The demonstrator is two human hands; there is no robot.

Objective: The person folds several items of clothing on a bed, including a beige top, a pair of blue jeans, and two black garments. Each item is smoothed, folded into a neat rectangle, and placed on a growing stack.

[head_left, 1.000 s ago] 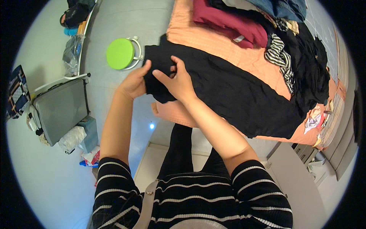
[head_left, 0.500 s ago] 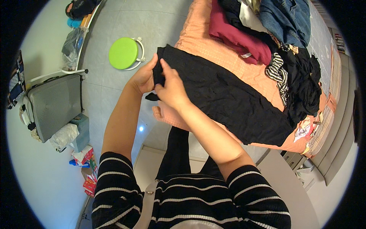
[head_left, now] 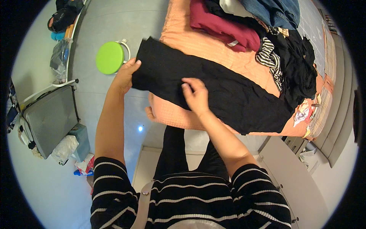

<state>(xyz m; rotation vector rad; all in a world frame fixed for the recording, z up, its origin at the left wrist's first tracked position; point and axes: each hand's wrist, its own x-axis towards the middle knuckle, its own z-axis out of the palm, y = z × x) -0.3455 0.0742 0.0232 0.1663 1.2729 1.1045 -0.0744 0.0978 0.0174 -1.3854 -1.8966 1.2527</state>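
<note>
A long piece of black clothing, which looks like trousers folded lengthwise, lies slantwise across the near part of the bed. Its left end juts past the bed's edge. There my left hand is closed on the end, thumb on top and the other fingers underneath. My right hand is over the near edge of the cloth with its fingers apart and slightly bent, gripping nothing. Whether its fingertips touch the fabric is hard to tell.
The bed has a peach cover. Behind the trousers lie a dark red garment, blue jeans, a striped cloth and more black clothes. A green round stool and a grey suitcase stand to the left.
My right hand has left the garment's left end and moved right along the cloth, its fingers opening. My left hand keeps its hold; that end now lies flatter and farther left.
</note>
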